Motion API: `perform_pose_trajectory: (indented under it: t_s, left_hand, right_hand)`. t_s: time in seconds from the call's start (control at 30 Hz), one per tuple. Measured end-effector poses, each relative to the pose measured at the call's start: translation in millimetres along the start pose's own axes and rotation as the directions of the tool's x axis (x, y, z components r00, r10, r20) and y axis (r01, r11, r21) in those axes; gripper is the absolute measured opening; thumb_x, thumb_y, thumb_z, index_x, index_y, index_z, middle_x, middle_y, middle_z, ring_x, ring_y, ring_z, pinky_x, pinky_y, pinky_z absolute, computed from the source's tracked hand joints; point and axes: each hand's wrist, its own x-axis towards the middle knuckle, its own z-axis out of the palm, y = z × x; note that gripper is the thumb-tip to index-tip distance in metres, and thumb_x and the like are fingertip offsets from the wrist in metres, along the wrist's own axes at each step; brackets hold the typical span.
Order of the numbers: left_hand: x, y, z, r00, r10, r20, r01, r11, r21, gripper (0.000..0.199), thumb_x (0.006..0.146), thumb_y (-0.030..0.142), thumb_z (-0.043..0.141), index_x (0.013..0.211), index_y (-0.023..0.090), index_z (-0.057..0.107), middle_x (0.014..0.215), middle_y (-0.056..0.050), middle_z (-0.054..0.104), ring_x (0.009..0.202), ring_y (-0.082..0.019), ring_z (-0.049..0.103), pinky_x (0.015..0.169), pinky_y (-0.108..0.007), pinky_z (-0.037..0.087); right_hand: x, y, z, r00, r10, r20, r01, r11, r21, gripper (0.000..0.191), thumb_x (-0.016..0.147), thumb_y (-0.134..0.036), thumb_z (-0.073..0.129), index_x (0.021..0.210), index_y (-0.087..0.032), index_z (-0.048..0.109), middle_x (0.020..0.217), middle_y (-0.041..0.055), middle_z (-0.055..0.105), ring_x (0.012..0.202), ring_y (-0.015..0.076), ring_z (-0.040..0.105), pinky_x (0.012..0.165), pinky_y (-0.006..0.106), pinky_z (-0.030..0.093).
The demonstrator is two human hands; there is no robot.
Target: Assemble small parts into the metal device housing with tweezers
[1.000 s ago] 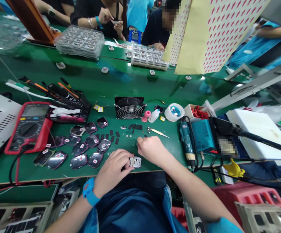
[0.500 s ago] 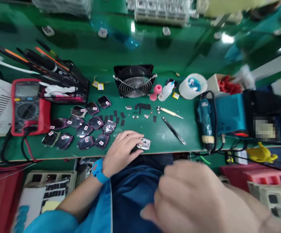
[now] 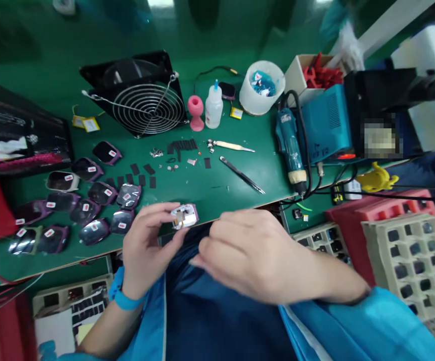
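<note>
Between the thumb and fingers of my left hand is a small device housing, silvery inside with a purple rim, held just above the bench's front edge. My right hand is curled closed close to its right, apart from it; whatever its fingertips hold, if anything, is hidden. Beyond lie metal tweezers and a probe with a pale handle. Small black pads and tiny metal parts are scattered behind the housing. Several dark-screened devices with red-marked stickers cover the left of the bench.
A fan with a wire guard stands at the back, beside a pink holder and a white bottle. Rightward are a white tub, an electric screwdriver and its blue power box. Parts trays sit low right.
My left hand has lifted the housing and tilted it toward me. My right hand has moved left and away from the camera, close to the housing. The view has shifted right.
</note>
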Motion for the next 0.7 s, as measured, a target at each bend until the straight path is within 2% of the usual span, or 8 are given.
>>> perform_pose_trajectory:
  t_s: [0.07, 0.13, 0.23, 0.3, 0.43, 0.57, 0.7]
  left_hand:
    - [-8.4, 6.2, -0.3, 1.000, -0.007, 0.021, 0.007, 1.000, -0.019, 0.027, 0.088, 0.016, 0.075, 0.109, 0.026, 0.062, 0.121, -0.005, 0.068, 0.111, -0.024, 0.070, 0.095, -0.043, 0.062]
    - [-16.3, 11.9, 0.2, 0.999, 0.000, 0.045, 0.001, 1.000, -0.030, 0.026, 0.089, 0.016, 0.074, 0.109, 0.026, 0.062, 0.122, -0.005, 0.068, 0.110, -0.023, 0.070, 0.094, -0.042, 0.064]
    - [-24.5, 19.2, 2.7, 0.995, 0.014, 0.096, -0.009, 0.998, -0.055, 0.027, 0.090, 0.015, 0.073, 0.111, 0.027, 0.062, 0.123, -0.006, 0.068, 0.111, -0.023, 0.070, 0.090, -0.041, 0.065]
    - [-26.7, 24.1, 4.7, 0.991, 0.023, 0.134, -0.012, 0.997, -0.082, 0.027, 0.090, 0.014, 0.072, 0.111, 0.028, 0.062, 0.122, -0.006, 0.068, 0.110, -0.023, 0.071, 0.088, -0.040, 0.066]
    - [-26.2, 36.7, 7.1, 0.987, 0.038, 0.153, -0.021, 0.993, -0.116, 0.025, 0.091, 0.013, 0.072, 0.108, 0.028, 0.062, 0.120, -0.006, 0.070, 0.108, -0.022, 0.072, 0.085, -0.037, 0.067]
    - [-26.9, 49.0, 6.4, 0.991, 0.041, 0.124, -0.023, 0.990, -0.142, 0.026, 0.090, 0.013, 0.074, 0.108, 0.028, 0.063, 0.117, -0.005, 0.072, 0.107, -0.021, 0.073, 0.086, -0.036, 0.068]
    - [-29.8, 52.7, 5.6, 0.993, 0.021, 0.115, 0.005, 0.974, -0.228, 0.028, 0.090, 0.012, 0.075, 0.111, 0.028, 0.064, 0.117, -0.005, 0.073, 0.108, -0.021, 0.074, 0.085, -0.035, 0.068]
  right_hand:
    - [0.4, 23.1, 10.1, 0.997, -0.048, -0.063, 0.049, 0.999, 0.017, 0.017, 0.106, -0.032, 0.054, 0.104, -0.020, 0.068, 0.086, 0.0038, 0.068, 0.079, 0.0159, 0.066, 0.075, 0.030, 0.057]
    - [-9.3, 39.8, 26.8, 0.988, 0.031, -0.150, -0.006, 0.986, 0.168, 0.022, 0.103, -0.034, 0.061, 0.119, -0.018, 0.063, 0.091, 0.0035, 0.069, 0.081, 0.0141, 0.066, 0.076, 0.027, 0.058]
    - [-28.7, 49.5, 49.9, 0.967, 0.170, -0.190, -0.078, 0.908, 0.412, 0.040, 0.097, -0.041, 0.070, 0.128, -0.019, 0.058, 0.096, 0.0032, 0.071, 0.080, 0.0122, 0.068, 0.076, 0.025, 0.060]
    - [-36.8, 48.8, 57.6, 0.962, 0.196, -0.193, -0.077, 0.865, 0.496, 0.043, 0.094, -0.043, 0.073, 0.127, -0.019, 0.060, 0.099, 0.0045, 0.074, 0.080, 0.0123, 0.071, 0.076, 0.025, 0.061]
    - [-41.0, 43.3, 56.3, 0.962, 0.158, -0.221, -0.026, 0.864, 0.504, 0.036, 0.093, -0.040, 0.075, 0.119, -0.017, 0.065, 0.093, 0.0044, 0.075, 0.078, 0.0125, 0.072, 0.075, 0.024, 0.061]
    - [-42.7, 40.0, 53.2, 0.961, 0.088, -0.263, 0.042, 0.892, 0.450, 0.034, 0.096, -0.036, 0.073, 0.122, -0.017, 0.064, 0.089, 0.0043, 0.075, 0.078, 0.0132, 0.071, 0.074, 0.024, 0.059]
    - [-44.2, 37.9, 54.8, 0.947, 0.044, -0.318, 0.091, 0.912, 0.399, 0.034, 0.095, -0.035, 0.072, 0.123, -0.018, 0.064, 0.086, 0.0037, 0.074, 0.075, 0.0138, 0.070, 0.070, 0.025, 0.059]
